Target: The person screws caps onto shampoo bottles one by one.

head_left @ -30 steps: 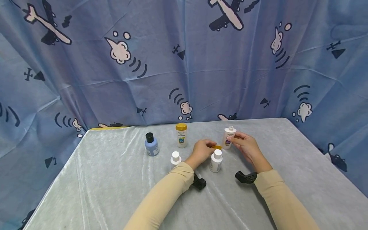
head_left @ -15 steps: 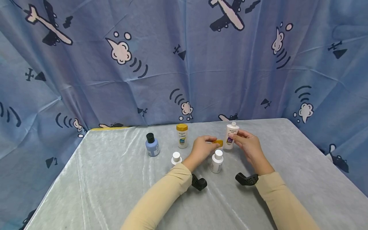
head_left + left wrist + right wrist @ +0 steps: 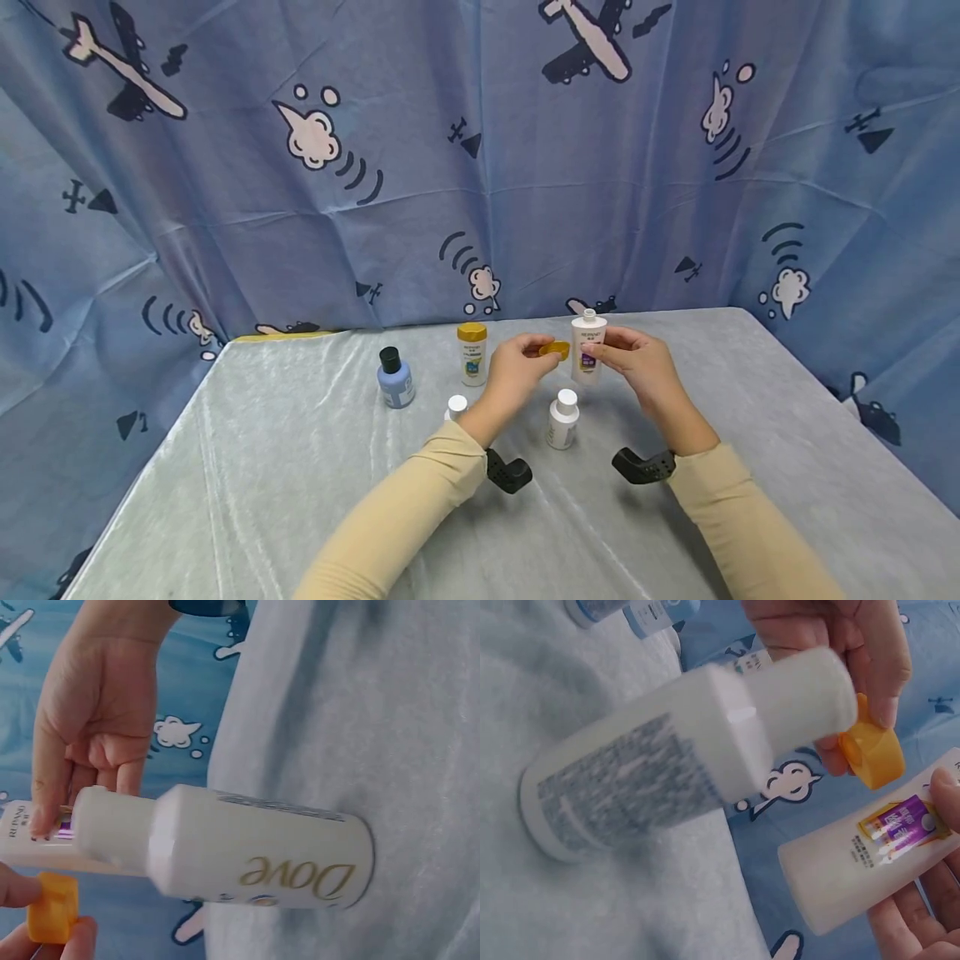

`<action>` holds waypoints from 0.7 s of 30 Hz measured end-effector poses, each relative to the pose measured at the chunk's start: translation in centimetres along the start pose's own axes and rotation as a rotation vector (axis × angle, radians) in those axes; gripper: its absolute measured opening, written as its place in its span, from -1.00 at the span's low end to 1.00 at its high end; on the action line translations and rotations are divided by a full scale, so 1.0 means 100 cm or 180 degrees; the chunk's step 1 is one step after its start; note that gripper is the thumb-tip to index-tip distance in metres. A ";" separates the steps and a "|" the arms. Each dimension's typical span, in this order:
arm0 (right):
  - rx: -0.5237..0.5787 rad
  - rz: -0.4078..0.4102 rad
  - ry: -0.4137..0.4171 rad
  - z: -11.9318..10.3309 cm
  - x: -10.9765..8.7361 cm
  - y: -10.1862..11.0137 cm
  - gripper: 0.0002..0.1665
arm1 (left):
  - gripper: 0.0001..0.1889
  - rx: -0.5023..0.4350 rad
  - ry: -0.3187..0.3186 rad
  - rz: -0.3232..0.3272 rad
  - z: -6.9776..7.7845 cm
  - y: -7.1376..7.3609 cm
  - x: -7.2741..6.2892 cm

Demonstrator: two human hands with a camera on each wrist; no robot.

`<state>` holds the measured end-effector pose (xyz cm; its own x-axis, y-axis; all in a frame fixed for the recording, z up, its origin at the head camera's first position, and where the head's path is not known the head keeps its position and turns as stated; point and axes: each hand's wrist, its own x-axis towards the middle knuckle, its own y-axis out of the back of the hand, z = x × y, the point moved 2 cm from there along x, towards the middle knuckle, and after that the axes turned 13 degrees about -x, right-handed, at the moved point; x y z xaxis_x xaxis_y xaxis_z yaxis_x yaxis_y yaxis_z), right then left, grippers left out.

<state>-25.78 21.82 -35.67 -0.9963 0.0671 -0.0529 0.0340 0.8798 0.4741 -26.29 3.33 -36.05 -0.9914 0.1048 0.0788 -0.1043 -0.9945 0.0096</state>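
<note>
My left hand [image 3: 512, 372] pinches a yellow cap [image 3: 555, 350] between thumb and fingers. Just right of it, my right hand [image 3: 647, 368] holds a white shampoo bottle [image 3: 587, 337] upright, its narrow neck uncovered. The right wrist view shows this bottle's purple label [image 3: 906, 822] and its base against the curtain, off the table. Beside the bottle's upper part, the cap [image 3: 874, 750] is apart from it. Nearer me, between the forearms, a white Dove bottle [image 3: 262, 847] with a white cap stands on the table; neither hand touches it.
A yellow-capped white bottle [image 3: 472, 358] stands at the back, left of my hands. Farther left is a blue bottle [image 3: 395, 385] with a black cap. My left forearm partly hides another white-capped bottle [image 3: 457, 407]. A patterned blue curtain [image 3: 405, 208] hangs behind the grey-covered table [image 3: 285, 467].
The left hand has raised the yellow cap up from low beside the bottle. My right hand has lifted the shampoo bottle slightly and turned its label more toward the front.
</note>
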 end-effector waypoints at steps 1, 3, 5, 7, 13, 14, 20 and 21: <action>-0.0007 -0.0012 0.0013 -0.002 -0.001 0.000 -0.20 | -0.70 -0.0006 -0.0007 -0.0006 0.002 0.001 -0.001; -0.0016 -0.0037 0.0049 -0.005 -0.003 0.001 -0.21 | -0.69 -0.0045 0.0021 -0.0018 0.007 0.005 -0.003; -0.0052 -0.0050 0.0100 -0.009 -0.006 0.002 -0.22 | -0.68 -0.0150 0.0037 -0.0036 0.013 0.009 -0.006; -0.0093 -0.0050 0.0161 -0.014 -0.008 0.002 -0.22 | -0.66 -0.0281 0.0049 -0.0056 0.020 0.014 -0.010; -0.0215 0.0006 0.0297 -0.027 -0.017 0.000 -0.26 | -0.68 -0.0604 0.0052 -0.0153 0.037 0.027 -0.019; -0.0232 0.0021 0.0320 -0.029 -0.019 0.000 -0.26 | -0.69 -0.0626 0.0052 -0.0171 0.039 0.029 -0.021; -0.0286 0.0008 0.0559 -0.041 -0.028 -0.004 -0.32 | -0.69 -0.0610 0.0025 -0.0226 0.046 0.039 -0.027; -0.0281 -0.0005 0.0599 -0.042 -0.030 -0.004 -0.34 | -0.69 -0.0603 0.0009 -0.0231 0.048 0.040 -0.028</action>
<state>-23.17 19.28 -32.00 -0.9937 -0.0306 0.1076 0.0339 0.8346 0.5498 -23.55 -0.94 -31.50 -0.9809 0.1766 0.0820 -0.1885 -0.9668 -0.1725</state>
